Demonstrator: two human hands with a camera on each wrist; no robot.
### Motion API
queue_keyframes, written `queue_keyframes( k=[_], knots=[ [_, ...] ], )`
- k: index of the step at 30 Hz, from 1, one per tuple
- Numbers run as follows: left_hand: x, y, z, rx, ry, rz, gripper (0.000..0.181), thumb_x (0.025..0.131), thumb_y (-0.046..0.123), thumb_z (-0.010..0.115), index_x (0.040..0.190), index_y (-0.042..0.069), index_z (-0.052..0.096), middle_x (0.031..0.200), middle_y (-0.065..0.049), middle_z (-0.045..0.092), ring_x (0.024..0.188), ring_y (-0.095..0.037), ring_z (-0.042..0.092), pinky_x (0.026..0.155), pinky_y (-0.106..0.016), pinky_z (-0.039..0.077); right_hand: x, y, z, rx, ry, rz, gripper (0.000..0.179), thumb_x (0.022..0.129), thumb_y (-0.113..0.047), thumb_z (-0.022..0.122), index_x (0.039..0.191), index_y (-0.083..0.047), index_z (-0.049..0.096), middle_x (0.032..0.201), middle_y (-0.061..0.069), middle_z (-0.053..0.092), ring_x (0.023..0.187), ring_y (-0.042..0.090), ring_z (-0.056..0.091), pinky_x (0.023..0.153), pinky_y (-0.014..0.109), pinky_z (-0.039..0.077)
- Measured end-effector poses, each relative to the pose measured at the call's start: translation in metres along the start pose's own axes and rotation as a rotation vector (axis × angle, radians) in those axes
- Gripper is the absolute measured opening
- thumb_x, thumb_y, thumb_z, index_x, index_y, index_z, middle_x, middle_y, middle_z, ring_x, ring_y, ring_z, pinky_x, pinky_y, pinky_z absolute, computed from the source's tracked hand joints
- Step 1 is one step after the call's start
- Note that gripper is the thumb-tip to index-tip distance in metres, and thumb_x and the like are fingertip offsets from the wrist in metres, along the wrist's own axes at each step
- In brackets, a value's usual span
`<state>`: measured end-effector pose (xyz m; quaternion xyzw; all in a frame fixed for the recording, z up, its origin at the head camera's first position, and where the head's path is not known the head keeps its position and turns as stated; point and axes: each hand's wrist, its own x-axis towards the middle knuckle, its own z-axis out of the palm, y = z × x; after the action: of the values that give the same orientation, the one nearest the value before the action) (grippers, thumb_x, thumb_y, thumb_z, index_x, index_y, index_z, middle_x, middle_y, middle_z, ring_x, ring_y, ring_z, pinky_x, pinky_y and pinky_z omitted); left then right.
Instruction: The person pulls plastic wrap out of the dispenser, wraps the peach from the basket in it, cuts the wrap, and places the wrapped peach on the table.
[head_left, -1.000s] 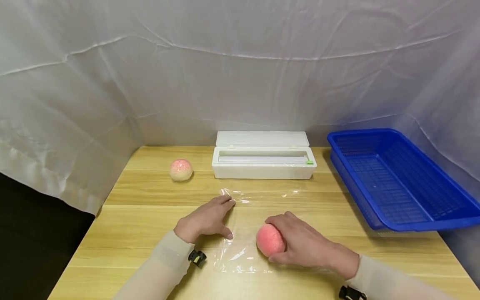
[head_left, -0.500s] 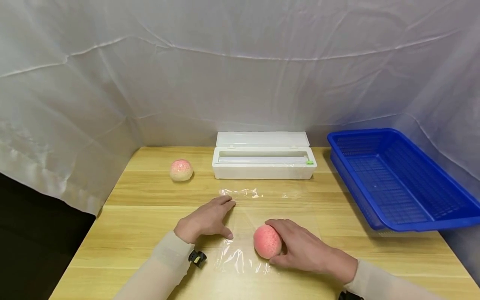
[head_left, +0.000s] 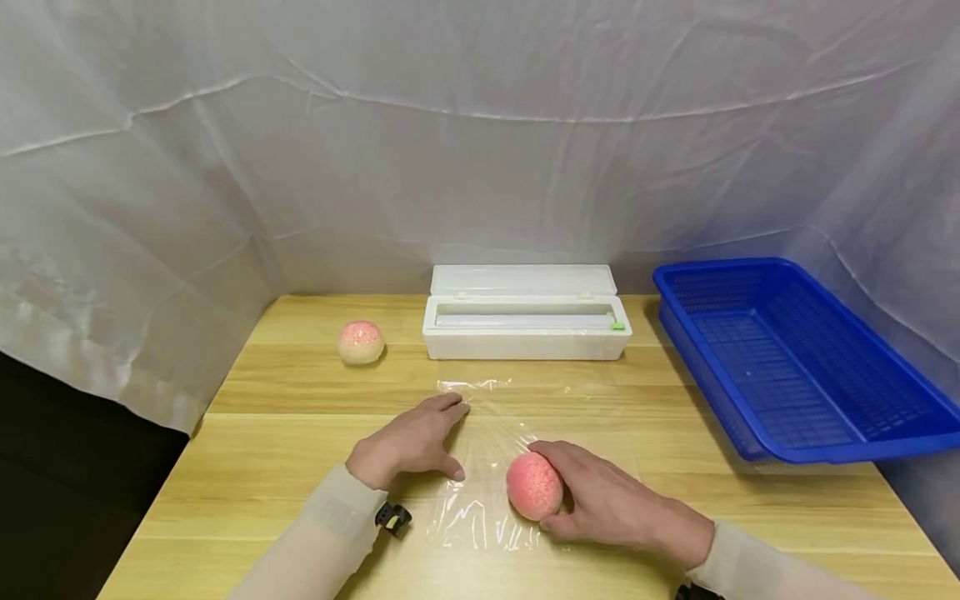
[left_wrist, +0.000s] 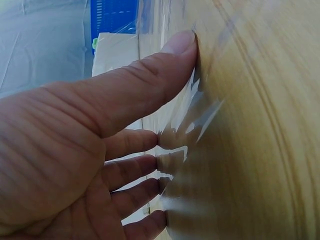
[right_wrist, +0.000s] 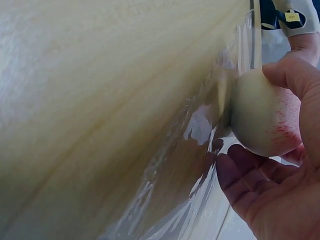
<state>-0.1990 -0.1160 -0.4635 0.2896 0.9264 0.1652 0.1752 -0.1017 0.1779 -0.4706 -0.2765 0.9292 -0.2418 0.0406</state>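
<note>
A sheet of clear cling film (head_left: 480, 521) lies on the wooden table, creased and shiny in places. My left hand (head_left: 416, 437) rests on its left side; in the left wrist view the fingertips (left_wrist: 156, 137) and thumb press on the film, fingers spread. My right hand (head_left: 611, 496) holds a round pink and cream peach (head_left: 534, 486) low over the film, thumb on the near side and fingers on the far side. The right wrist view shows the cream underside of the peach (right_wrist: 262, 112) right at the film. Part of the film is hidden beneath the hand.
Behind the film stands a white cling film box (head_left: 525, 346), lid raised, with a roll inside and a green slider (head_left: 617, 326). A second peach (head_left: 361, 342) sits at the back left. On the right is a blue plastic basket (head_left: 731, 392). Pale cloth (head_left: 450, 167) hangs behind.
My right hand has shifted slightly left with the peach, which has turned a little. New creases show in the film between the hands. My left hand stays in place.
</note>
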Motion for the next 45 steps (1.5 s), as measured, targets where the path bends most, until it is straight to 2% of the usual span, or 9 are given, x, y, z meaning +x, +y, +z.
queue_keyframes(
  k=[7, 16, 23, 29, 31, 34, 37, 41, 45],
  knots=[
    [-0.001, 0.0, 0.002, -0.011, 0.007, 0.007, 0.1, 0.078, 0.036, 0.095, 0.158, 0.002, 0.045, 0.167, -0.018, 0.038, 0.155, -0.036, 0.036, 0.127, -0.047, 0.033, 0.0, 0.0, 0.003, 0.012, -0.026, 0.028, 0.087, 0.079, -0.037, 0.088, 0.152, -0.013, 0.048, 0.136, -0.002, 0.063, 0.118, 0.007, 0.061, 0.102, 0.039, 0.057],
    [0.0, -0.001, -0.001, 0.002, 0.006, 0.023, 0.098, 0.08, 0.036, 0.094, 0.158, 0.001, 0.045, 0.168, -0.018, 0.036, 0.157, -0.035, 0.033, 0.128, -0.047, 0.031, -0.001, 0.001, -0.001, 0.042, -0.002, 0.051, 0.084, 0.08, -0.034, 0.088, 0.152, -0.015, 0.05, 0.138, -0.004, 0.062, 0.119, 0.007, 0.061, 0.102, 0.038, 0.057],
    [0.0, -0.002, -0.003, 0.003, 0.007, 0.03, 0.099, 0.08, 0.036, 0.093, 0.158, 0.001, 0.044, 0.169, -0.018, 0.035, 0.157, -0.035, 0.033, 0.128, -0.047, 0.031, -0.001, 0.005, -0.001, 0.027, -0.001, -0.027, 0.083, 0.08, -0.03, 0.089, 0.151, -0.011, 0.05, 0.137, -0.003, 0.062, 0.122, 0.011, 0.062, 0.103, 0.041, 0.057],
    [-0.013, 0.001, -0.004, -0.012, 0.072, 0.042, 0.096, 0.081, 0.034, 0.093, 0.159, 0.006, 0.044, 0.169, -0.02, 0.033, 0.156, -0.037, 0.034, 0.127, -0.05, 0.032, -0.008, 0.005, -0.004, 0.044, -0.055, 0.058, 0.098, 0.079, -0.036, 0.089, 0.159, -0.009, 0.04, 0.143, 0.001, 0.059, 0.123, 0.01, 0.059, 0.105, 0.042, 0.055],
    [-0.02, 0.006, -0.005, 0.022, 0.121, 0.065, 0.085, 0.082, 0.033, 0.092, 0.152, 0.006, 0.052, 0.162, -0.02, 0.044, 0.15, -0.037, 0.042, 0.124, -0.05, 0.037, -0.011, 0.005, -0.007, 0.054, -0.063, 0.082, 0.099, 0.079, -0.036, 0.089, 0.159, -0.008, 0.039, 0.138, -0.001, 0.059, 0.117, 0.01, 0.06, 0.102, 0.041, 0.056],
    [-0.031, 0.02, -0.006, 0.086, 0.163, 0.161, 0.053, 0.083, 0.032, 0.091, 0.125, 0.009, 0.07, 0.131, -0.009, 0.066, 0.124, -0.026, 0.059, 0.11, -0.041, 0.05, -0.018, 0.006, -0.011, 0.056, -0.062, 0.102, 0.096, 0.079, -0.035, 0.089, 0.157, -0.008, 0.04, 0.13, -0.004, 0.059, 0.111, 0.01, 0.06, 0.095, 0.037, 0.058],
    [-0.042, 0.035, -0.001, 0.112, 0.11, 0.286, 0.026, 0.082, 0.035, 0.09, 0.094, 0.02, 0.073, 0.096, 0.01, 0.064, 0.093, -0.009, 0.054, 0.089, -0.026, 0.051, -0.023, 0.008, -0.014, 0.063, -0.056, 0.101, 0.091, 0.08, -0.034, 0.089, 0.153, -0.008, 0.042, 0.119, -0.006, 0.058, 0.101, 0.009, 0.059, 0.087, 0.031, 0.057],
    [-0.05, 0.05, 0.011, 0.103, -0.01, 0.358, 0.034, 0.076, 0.049, 0.089, 0.082, 0.028, 0.063, 0.082, 0.018, 0.05, 0.08, -0.002, 0.042, 0.076, -0.016, 0.039, -0.026, 0.011, -0.014, 0.076, -0.044, 0.084, 0.085, 0.081, -0.033, 0.088, 0.149, -0.008, 0.045, 0.11, -0.007, 0.056, 0.093, 0.007, 0.056, 0.08, 0.026, 0.053],
    [-0.049, 0.054, 0.025, 0.164, -0.039, 0.353, 0.039, 0.072, 0.052, 0.091, 0.079, 0.028, 0.06, 0.08, 0.018, 0.044, 0.078, -0.005, 0.039, 0.071, -0.016, 0.034, -0.029, 0.013, -0.013, 0.1, -0.039, 0.065, 0.078, 0.082, -0.03, 0.088, 0.145, -0.008, 0.048, 0.105, -0.007, 0.055, 0.088, 0.005, 0.055, 0.076, 0.023, 0.051]
  ],
)
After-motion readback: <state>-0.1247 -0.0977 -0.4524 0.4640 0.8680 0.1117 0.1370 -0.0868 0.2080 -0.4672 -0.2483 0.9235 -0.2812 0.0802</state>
